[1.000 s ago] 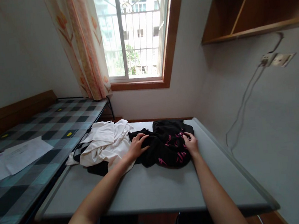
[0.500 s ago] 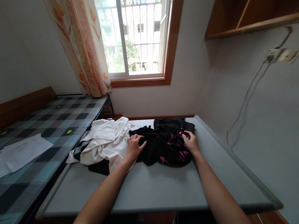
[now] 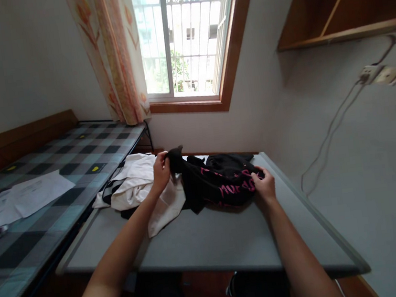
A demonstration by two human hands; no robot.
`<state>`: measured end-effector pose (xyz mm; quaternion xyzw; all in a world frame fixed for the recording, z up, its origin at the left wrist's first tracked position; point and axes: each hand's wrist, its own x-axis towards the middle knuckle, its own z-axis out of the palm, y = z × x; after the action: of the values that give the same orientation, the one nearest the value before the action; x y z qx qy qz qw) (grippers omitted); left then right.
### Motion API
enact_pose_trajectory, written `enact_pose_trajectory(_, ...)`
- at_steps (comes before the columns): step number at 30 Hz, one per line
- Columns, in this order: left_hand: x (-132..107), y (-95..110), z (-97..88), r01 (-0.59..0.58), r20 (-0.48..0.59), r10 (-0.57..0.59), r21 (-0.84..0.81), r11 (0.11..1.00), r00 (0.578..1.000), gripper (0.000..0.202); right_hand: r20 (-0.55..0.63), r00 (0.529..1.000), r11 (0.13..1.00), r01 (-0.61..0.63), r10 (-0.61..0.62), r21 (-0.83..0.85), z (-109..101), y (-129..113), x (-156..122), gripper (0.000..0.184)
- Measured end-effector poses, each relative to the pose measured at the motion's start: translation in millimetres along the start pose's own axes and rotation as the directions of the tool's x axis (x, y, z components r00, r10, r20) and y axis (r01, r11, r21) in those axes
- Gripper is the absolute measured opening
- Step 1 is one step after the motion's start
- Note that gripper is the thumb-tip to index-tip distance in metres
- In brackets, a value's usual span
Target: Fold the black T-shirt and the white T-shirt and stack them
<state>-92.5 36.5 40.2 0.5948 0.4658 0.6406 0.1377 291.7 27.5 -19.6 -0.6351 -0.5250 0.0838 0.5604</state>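
A black garment with pink lettering (image 3: 220,182) lies crumpled on the grey table (image 3: 217,242). My left hand (image 3: 160,170) is closed on one edge of it and holds that edge lifted above the table. My right hand (image 3: 265,186) pinches the garment's right side, low against the tabletop. A pile of white and black clothes (image 3: 136,187) lies just left of the black garment, under my left wrist.
A bed with a checked blue cover (image 3: 42,177) stands along the table's left side, with white papers (image 3: 26,193) on it. Behind are a window (image 3: 184,39) with a floral curtain (image 3: 114,53). A wooden shelf (image 3: 342,0), a wall socket (image 3: 384,75) and a cable sit on the right wall.
My left hand has gripped the black garment's left edge and raised it, stretching the cloth so the pink lettering shows. My right hand slid slightly right, still holding the fabric.
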Motion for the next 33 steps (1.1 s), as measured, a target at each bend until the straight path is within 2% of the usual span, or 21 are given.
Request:
enact_pose_trajectory(2,23,6,-23.4,-0.033,-0.057,0.031,-0.028,0.999,0.998,0.023,0.175,0.985,0.996,0.027,-0.011,-0.087,-17,-12,-6,0.042)
enact_pose_trajectory(3,32,7,-35.5,-0.041,-0.06,0.039,-0.036,0.999,0.997,0.023,0.304,0.953,0.99,0.047,-0.004,-0.135,-26,-19,-11,0.038)
enact_pose_trajectory(4,40,7,-47.3,-0.044,-0.049,0.042,-0.033,0.998,0.998,0.023,0.456,0.89,0.983,0.07,0.016,-0.172,-35,-27,-17,0.037)
enact_pose_trajectory(5,45,5,-58.5,-0.036,-0.013,0.035,-0.026,0.999,0.999,0.023,0.628,0.777,0.978,0.091,0.049,-0.189,-45,-35,-24,0.04)
enact_pose_trajectory(6,48,2,-68.8,-0.015,0.039,0.015,-0.011,1.0,0.999,0.023,0.783,0.616,0.979,0.094,0.087,-0.183,-53,-44,-32,0.042)
enact_pose_trajectory(8,48,-8,-86.2,0.058,0.145,-0.064,0.045,0.997,0.987,0.021,0.953,0.28,0.992,0.013,0.115,-0.123,-69,-62,-44,0.039)
enact_pose_trajectory(9,45,-13,-93.2,0.095,0.182,-0.11,0.087,0.992,0.977,0.02,0.98,0.166,0.993,-0.042,0.111,-0.106,-74,-71,-47,0.038)
enact_pose_trajectory(10,41,-18,-99.2,0.129,0.201,-0.154,0.131,0.983,0.967,0.018,0.99,0.103,0.993,-0.078,0.097,-0.089,-78,-79,-48,0.04)
enact_pose_trajectory(11,37,-23,-104.3,0.157,0.205,-0.192,0.174,0.972,0.96,0.017,0.993,0.085,0.993,-0.092,0.081,-0.073,-80,-85,-47,0.043)
enact_pose_trajectory(12,32,-26,-108.6,0.182,0.199,-0.225,0.212,0.96,0.954,0.017,0.992,0.111,0.995,-0.084,0.063,-0.054,-80,-91,-44,0.045)
enact_pose_trajectory(13,29,-28,-112.3,0.207,0.187,-0.255,0.242,0.948,0.949,0.018,0.986,0.16,0.998,-0.061,0.041,-0.031,-78,-95,-39,0.046)
enact_pose_trajectory(17,21,-22,-119.4,0.252,0.15,-0.303,0.285,0.925,0.941,0.032,0.91,0.413,0.999,0.023,-0.039,0.032,-49,-94,-13,0.047)
enact_pose_trajectory(20,20,-10,-117.1,0.198,0.192,-0.273,0.337,0.92,0.943,0.045,0.812,0.58,0.996,0.081,-0.068,0.025,-16,-79,1,0.042)
enact_pose_trajectory(23,17,1,-111.4,0.083,0.262,-0.236,0.485,0.871,0.936,0.066,0.712,0.696,0.994,0.109,-0.094,0.025,17,-60,5,0.035)
enact_pose_trajectory(26,12,6,-106.5,-0.104,0.356,-0.146,0.594,0.798,0.923,0.074,0.66,0.741,0.992,0.115,-0.123,0.055,42,-46,-1,0.033)
enact_pose_trajectory(28,10,4,-105.8,-0.155,0.368,-0.11,0.618,0.771,0.923,0.062,0.648,0.749,0.991,0.113,-0.137,0.078,54,-41,-8,0.032)
enact_pose_trajectory(31,13,-4,-111.1,-0.104,0.282,-0.093,0.613,0.783,0.955,0.035,0.659,0.737,0.989,0.111,-0.149,0.1,63,-35,-19,0.029)
enact_pose_trajectory(33,16,-13,-119.1,-0.011,0.179,-0.113,0.578,0.816,0.977,0.028,0.666,0.729,0.987,0.11,-0.158,0.115,66,-31,-25,0.028)
